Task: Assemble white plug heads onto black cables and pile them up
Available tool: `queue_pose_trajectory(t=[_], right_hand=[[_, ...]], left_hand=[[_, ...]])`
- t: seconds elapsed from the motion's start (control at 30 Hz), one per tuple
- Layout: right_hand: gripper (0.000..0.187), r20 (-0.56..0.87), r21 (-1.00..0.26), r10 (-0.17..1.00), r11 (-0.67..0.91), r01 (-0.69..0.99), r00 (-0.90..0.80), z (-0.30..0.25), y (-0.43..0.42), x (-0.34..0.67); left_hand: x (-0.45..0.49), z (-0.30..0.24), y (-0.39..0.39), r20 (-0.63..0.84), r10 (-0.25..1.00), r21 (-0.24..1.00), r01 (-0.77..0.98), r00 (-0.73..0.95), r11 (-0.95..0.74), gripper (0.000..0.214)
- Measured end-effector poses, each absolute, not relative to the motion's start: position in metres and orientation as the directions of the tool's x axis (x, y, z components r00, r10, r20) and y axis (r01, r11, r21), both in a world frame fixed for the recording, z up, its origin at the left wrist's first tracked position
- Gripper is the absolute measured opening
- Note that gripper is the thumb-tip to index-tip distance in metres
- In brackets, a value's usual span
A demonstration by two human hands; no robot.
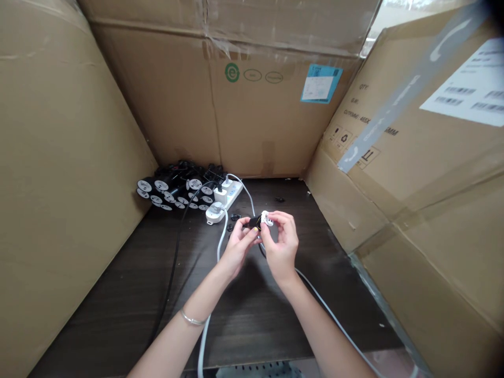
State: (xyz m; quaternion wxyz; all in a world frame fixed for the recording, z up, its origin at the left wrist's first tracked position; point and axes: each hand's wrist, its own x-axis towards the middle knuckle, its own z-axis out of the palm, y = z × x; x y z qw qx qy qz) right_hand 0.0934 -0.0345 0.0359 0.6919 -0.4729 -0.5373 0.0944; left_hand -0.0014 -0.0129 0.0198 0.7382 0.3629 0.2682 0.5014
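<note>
- Dark brown, wood-grained flat surface (126, 299).
- Behind the surface: tall brown cardboard wall (165, 89) with round green print (232, 72) and blue-and-white paper label (318, 85).
- Left of the surface: plain brown cardboard wall (59, 168).
- Right of it: brown cardboard wall (441, 210), grey printed tape (395, 103), white barcode label (470, 86).
- Beyond its far right corner, higher up: pale brightness (397, 18).

white piece (266, 218), black piece (254, 221), brown cardboard (260, 126)

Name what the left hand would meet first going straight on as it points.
Past the small black part it holds, the left hand would likely first meet the small white rounded plastic piece held by the right hand; depth is unclear.
</note>
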Motion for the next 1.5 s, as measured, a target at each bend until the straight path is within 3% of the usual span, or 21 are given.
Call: queue_pose_trajectory(t=[0.2,0.33,0.67,1.0,1.5], right_hand=[[0.004,0.565,-0.82,0.695,0.531,0.211,0.444,0.0338,-0.0334,0.0925],[0.009,0.527,-0.846,0.714,0.492,0.207,0.461,0.0346,-0.0346,0.0919],[0.019,0.313,-0.919,0.749,0.394,-0.013,0.584,0.0351,-0.0268,0.1003],[0.016,0.323,-0.92,0.787,0.391,-0.018,0.526,0.0369,-0.0313,0.0969],[0.008,0.468,-0.876,0.764,0.466,0.121,0.444,0.0344,-0.0346,0.0954]], left_hand=[[-0.0009,0.0175,-0.0118,-0.02,0.934,0.807,-0.546,0.356,0.226,0.036],[-0.0011,0.0169,-0.0117,-0.029,0.938,0.802,-0.552,0.346,0.228,0.036],[-0.0024,0.0223,-0.0126,-0.025,0.923,0.795,-0.553,0.384,0.251,0.036],[-0.002,0.0199,-0.0117,-0.007,0.933,0.796,-0.563,0.359,0.222,0.031],[-0.0018,0.017,-0.0098,-0.012,0.935,0.797,-0.561,0.354,0.223,0.033]])
